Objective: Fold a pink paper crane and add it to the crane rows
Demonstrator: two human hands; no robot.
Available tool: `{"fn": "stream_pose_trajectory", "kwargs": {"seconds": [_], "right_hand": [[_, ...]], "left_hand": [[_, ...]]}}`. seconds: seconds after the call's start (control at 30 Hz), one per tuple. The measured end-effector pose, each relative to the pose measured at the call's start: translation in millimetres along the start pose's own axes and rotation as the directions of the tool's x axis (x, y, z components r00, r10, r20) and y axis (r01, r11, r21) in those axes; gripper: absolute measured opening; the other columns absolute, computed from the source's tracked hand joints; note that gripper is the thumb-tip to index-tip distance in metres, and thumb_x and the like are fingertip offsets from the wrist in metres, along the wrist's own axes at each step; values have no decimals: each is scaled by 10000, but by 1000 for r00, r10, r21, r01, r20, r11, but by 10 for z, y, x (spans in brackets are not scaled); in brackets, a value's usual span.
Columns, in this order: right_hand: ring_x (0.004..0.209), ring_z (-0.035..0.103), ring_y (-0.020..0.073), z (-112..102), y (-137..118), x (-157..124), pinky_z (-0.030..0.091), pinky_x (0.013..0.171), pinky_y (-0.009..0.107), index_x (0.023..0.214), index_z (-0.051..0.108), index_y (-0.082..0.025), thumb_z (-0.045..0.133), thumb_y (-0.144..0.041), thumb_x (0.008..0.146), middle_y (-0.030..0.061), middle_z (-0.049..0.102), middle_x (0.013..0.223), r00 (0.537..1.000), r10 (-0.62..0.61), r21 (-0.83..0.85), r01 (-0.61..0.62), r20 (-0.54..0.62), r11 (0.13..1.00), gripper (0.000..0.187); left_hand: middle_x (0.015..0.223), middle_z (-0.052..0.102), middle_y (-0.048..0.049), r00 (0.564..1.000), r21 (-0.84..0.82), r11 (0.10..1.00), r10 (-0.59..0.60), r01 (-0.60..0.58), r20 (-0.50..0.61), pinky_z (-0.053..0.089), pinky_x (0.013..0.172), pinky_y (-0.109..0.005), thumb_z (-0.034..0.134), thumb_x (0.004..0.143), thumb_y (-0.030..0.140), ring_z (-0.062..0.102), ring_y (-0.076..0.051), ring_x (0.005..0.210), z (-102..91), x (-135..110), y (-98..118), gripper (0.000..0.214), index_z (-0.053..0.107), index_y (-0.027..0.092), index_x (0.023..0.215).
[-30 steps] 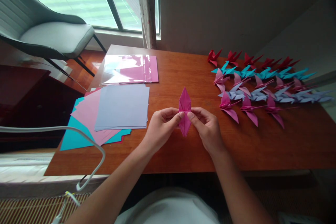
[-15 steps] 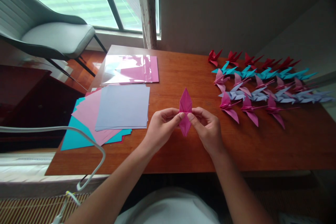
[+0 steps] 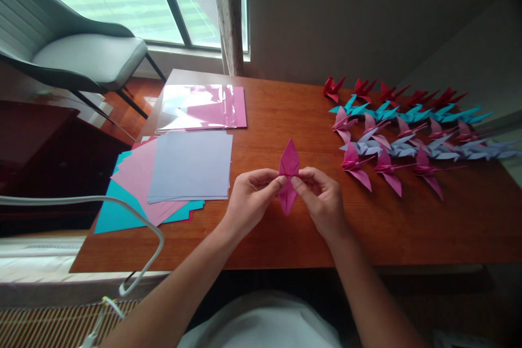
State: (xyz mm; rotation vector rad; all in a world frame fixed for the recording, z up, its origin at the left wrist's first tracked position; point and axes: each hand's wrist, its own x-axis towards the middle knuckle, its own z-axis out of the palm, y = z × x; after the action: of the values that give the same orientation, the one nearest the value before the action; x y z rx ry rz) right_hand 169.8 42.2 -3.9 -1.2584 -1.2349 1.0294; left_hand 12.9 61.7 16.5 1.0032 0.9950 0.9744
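A magenta folded origami paper (image 3: 290, 159), long and diamond-shaped with a crease across its middle, points away from me above the table's front half. My left hand (image 3: 255, 190) pinches its left edge at the middle between thumb and fingers. On the opposite edge, my right hand (image 3: 320, 193) grips it the same way. Both thumbs rest on the near face beside the crease, and the fingertips behind the paper are hidden. To the right stand rows of finished paper cranes; the nearest row is magenta cranes (image 3: 389, 173).
Loose lavender sheets (image 3: 191, 166) lie over pink sheets (image 3: 136, 174) and turquoise sheets (image 3: 118, 209) at left. Behind them is a clear plastic packet (image 3: 196, 109) of paper. A white cable (image 3: 157, 234) loops past the left corner of the wooden table (image 3: 281, 250). A chair (image 3: 89, 60) stands beyond.
The folded paper has tilted slightly, its far tip shifting a little right and its near tip slightly lower. Both hands keep their pinch in nearly the same place.
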Motion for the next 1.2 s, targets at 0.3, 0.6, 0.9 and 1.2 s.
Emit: {"fn": "stream_pose_trajectory", "kwargs": {"seconds": [0.3, 0.6, 0.9, 1.2], "right_hand": [[724, 655, 184, -4, 7, -6, 536, 687, 314, 855, 728, -229, 702, -359, 878, 21, 725, 804, 1000, 9, -27, -8, 10, 1000, 135], [677, 663, 163, 2, 11, 6, 528, 611, 275, 884, 735, -226, 730, -364, 867, 14, 750, 786, 985, 7, 14, -4, -172, 1000, 139], [671, 668, 160, 16, -5, 23, 539, 605, 270, 881, 729, -223, 742, -390, 846, 9, 733, 762, 986, 42, 67, -31, -159, 997, 171], [628, 616, 137, -5, 22, 24, 495, 574, 258, 873, 721, -215, 758, -396, 840, -1, 709, 745, 970, 29, 73, -12, -243, 997, 188]], "left_hand": [[717, 691, -38, 1000, 41, 999, 0, -1, 25, 470, 617, -236, 799, 774, 445, 596, -152, 657, -8, 3, -22, 321, 747, 129, 770], [751, 706, -37, 976, 25, 993, -119, 117, 181, 502, 632, -225, 770, 821, 416, 619, -141, 679, 10, 17, -25, 284, 749, 133, 837], [679, 699, -34, 986, 60, 997, -65, 56, 153, 476, 584, -222, 771, 813, 438, 612, -130, 610, 4, 25, -47, 310, 749, 132, 776], [724, 740, -53, 956, -2, 985, -168, 174, 240, 529, 602, -212, 784, 814, 414, 678, -128, 631, 18, 10, -36, 295, 710, 128, 820]]}}
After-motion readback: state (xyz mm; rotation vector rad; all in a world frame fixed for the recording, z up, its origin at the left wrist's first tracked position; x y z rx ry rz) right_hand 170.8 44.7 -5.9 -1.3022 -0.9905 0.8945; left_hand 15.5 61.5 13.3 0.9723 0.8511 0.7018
